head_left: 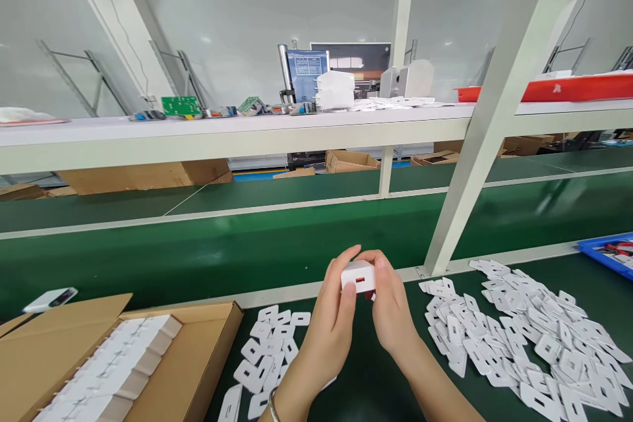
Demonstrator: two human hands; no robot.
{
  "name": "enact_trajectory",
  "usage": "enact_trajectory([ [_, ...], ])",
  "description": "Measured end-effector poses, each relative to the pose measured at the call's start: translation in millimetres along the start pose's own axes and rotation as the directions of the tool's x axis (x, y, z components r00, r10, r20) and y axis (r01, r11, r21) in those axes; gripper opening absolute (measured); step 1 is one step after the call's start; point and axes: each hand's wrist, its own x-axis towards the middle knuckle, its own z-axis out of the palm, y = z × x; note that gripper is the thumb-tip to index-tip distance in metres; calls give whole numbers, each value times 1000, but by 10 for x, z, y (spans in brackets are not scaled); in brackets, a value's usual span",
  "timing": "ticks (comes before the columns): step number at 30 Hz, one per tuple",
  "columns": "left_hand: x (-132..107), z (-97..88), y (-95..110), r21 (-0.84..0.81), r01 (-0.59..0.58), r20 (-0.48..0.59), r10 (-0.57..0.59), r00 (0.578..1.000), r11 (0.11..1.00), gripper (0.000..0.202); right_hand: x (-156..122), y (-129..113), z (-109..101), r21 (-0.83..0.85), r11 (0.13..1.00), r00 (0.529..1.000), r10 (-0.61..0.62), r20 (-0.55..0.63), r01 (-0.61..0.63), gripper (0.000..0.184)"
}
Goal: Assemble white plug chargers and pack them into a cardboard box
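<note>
Between my two hands sits a small white USB charger (359, 275), its end with a red port slot turned toward me. My left hand (330, 316) is closed on its left side, thumb on the front and fingers over the top. From the right, my right hand (390, 306) grips it with the thumb along the edge; the other fingers are partly hidden behind. A bit of something dark red shows under the charger by the right fingers. Loose white plates with slots (270, 349) lie left of my left wrist, and a larger pile of white plates (524, 336) spreads to the right.
An open cardboard box (212, 356) with rows of white housings stands at the left. A slanted white post (487, 125) rises right of my hands. Overhead runs a shelf (237, 145) with circuit boards and white parts. A blue tray (606, 257) is at the far right.
</note>
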Motion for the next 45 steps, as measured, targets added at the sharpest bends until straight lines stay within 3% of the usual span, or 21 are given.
enact_trajectory([
  [5, -4, -13, 10, 36, -167, -27, 168, 985, 985, 39, -35, 16, -12, -16, 990, 987, -140, 76, 142, 46],
  [10, 12, -27, -2, -45, -286, -68, 282, 957, 957, 36, -33, 14, -31, 21, 975, 969, -220, 115, 219, 39],
  [18, 40, -72, -17, -12, -372, -114, 368, 923, 928, 36, -34, -65, -59, 41, 985, 964, -174, 204, 169, 40],
  [28, 45, -50, -80, 68, -466, -196, 469, 861, 882, 37, -85, -15, 39, 138, 970, 964, -219, 149, 199, 37],
  [34, 56, -19, -66, 51, -440, -185, 441, 878, 897, 38, -73, -65, 6, 12, 978, 966, -209, 150, 210, 38],
  [40, 52, -18, -56, 76, -464, -186, 470, 863, 882, 38, -98, -83, 6, -41, 964, 956, -253, 146, 262, 45],
  [45, 56, -8, -60, 69, -454, -227, 457, 860, 888, 39, -91, -88, 6, -106, 964, 962, -227, 155, 244, 41],
])
